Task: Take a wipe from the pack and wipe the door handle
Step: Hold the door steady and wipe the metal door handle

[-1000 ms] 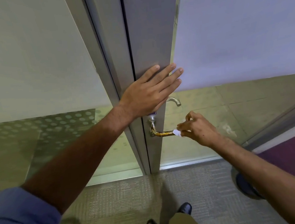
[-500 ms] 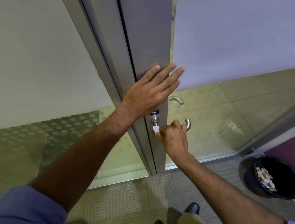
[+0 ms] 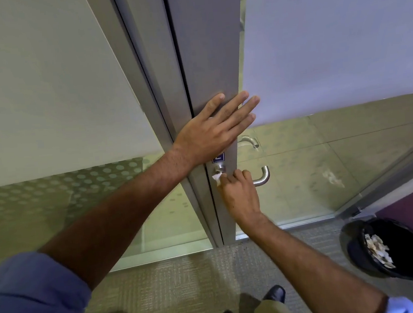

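A silver lever door handle (image 3: 262, 176) sticks out from the grey metal stile of a glass door (image 3: 206, 56). My right hand (image 3: 241, 193) pinches a small white wipe (image 3: 217, 178) and presses it against the round base of the handle, hiding most of the lever's shaft. My left hand (image 3: 213, 130) lies flat on the door stile just above the handle, fingers spread and holding nothing. The wipe pack is not in view.
A black waste bin (image 3: 388, 247) with crumpled paper inside stands on the carpet at the lower right, by a purple wall. Frosted glass panels flank the door. A second handle (image 3: 250, 141) shows through the glass. My shoes are at the bottom edge.
My right hand slid with the wipe from the lever's outer end leftward to its base by the door. My left hand stayed flat on the door.
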### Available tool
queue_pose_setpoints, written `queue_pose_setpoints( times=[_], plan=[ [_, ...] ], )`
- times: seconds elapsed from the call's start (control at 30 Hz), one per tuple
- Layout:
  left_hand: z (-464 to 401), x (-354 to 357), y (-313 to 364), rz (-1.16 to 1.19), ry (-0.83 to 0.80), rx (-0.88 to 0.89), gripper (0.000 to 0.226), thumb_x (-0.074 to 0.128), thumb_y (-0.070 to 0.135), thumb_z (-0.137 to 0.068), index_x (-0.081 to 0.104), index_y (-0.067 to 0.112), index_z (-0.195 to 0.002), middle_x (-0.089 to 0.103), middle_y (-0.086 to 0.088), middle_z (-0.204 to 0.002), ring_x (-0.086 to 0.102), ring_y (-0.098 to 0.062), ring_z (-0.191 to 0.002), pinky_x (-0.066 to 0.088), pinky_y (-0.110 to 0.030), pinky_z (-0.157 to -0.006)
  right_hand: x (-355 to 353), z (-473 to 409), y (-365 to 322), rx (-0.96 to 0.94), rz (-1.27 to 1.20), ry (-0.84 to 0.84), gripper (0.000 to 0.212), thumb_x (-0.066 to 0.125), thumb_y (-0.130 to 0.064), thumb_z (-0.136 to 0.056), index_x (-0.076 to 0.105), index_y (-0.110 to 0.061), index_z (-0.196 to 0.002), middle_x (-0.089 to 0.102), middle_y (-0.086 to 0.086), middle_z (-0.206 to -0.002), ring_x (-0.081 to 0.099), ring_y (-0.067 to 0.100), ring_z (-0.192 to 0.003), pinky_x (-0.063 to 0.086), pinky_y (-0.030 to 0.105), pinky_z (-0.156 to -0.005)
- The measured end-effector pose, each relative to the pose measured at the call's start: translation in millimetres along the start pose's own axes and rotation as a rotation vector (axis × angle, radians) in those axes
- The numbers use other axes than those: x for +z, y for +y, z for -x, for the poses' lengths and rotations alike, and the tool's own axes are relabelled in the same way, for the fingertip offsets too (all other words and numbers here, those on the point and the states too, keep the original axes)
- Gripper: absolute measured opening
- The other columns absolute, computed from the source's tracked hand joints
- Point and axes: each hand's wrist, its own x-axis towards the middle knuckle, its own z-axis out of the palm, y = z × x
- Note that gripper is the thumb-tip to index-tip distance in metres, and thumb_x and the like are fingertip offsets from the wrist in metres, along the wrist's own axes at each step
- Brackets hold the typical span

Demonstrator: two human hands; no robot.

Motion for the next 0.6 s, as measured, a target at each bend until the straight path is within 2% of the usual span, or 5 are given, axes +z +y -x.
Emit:
queue_pose_setpoints(
  times=[0.1,0.23,0.33,0.5,0.6],
  plan=[
    [1,0,0,0.002,-0.007,0.000,0.049,0.041,0.019,-0.115,0.035,0.012,-0.163,0.026,-0.012,-0.172,0.027,-0.032,-0.158,0.009,-0.054,-0.127,5,16,39,-0.336,0.034,0.125,0.049,0.078,0.001,-0.067,0.067,0.000,-0.115,0.074,0.013,-0.099,0.060,0.030,-0.082,0.040,0.039,-0.081],
    [0,-1,-2,0.011,0.001,0.003,0.050,0.044,0.022,-0.115,0.035,0.011,-0.163,0.024,-0.013,-0.172,0.026,-0.032,-0.158,0.007,-0.054,-0.128,-12,17,99,-0.585,-0.022,0.130,0.034,0.077,0.000,-0.077,0.073,-0.006,-0.110,0.075,0.009,-0.107,0.063,0.026,-0.084,0.051,0.038,-0.076],
    [2,0,1,0.025,-0.015,0.011,0.047,0.040,0.020,-0.115,0.038,0.011,-0.162,0.023,-0.013,-0.173,0.025,-0.033,-0.159,0.004,-0.054,-0.128,-32,19,137,-0.314,-0.315,0.080,0.024,0.074,-0.005,-0.085,0.076,-0.020,-0.103,0.077,-0.002,-0.102,0.064,0.021,-0.086,0.054,0.030,-0.072],
    [1,1,-1,0.021,0.006,-0.002,0.047,0.042,0.023,-0.114,0.040,0.011,-0.159,0.024,-0.013,-0.172,0.026,-0.034,-0.158,-0.002,-0.055,-0.128,-41,2,162,0.332,-0.666,0.071,0.012,0.073,-0.009,-0.087,0.080,-0.013,-0.096,0.079,0.008,-0.084,0.071,0.025,-0.075,0.054,0.034,-0.070],
    [1,2,0,0.023,0.002,-0.004,0.047,0.044,0.024,-0.114,0.041,0.011,-0.159,0.024,-0.014,-0.173,0.025,-0.034,-0.158,-0.003,-0.055,-0.128,-25,-7,154,0.334,-0.770,-0.169,0.017,0.067,-0.008,-0.092,0.080,-0.013,-0.101,0.079,0.007,-0.091,0.071,0.024,-0.084,0.054,0.032,-0.077]
  ],
)
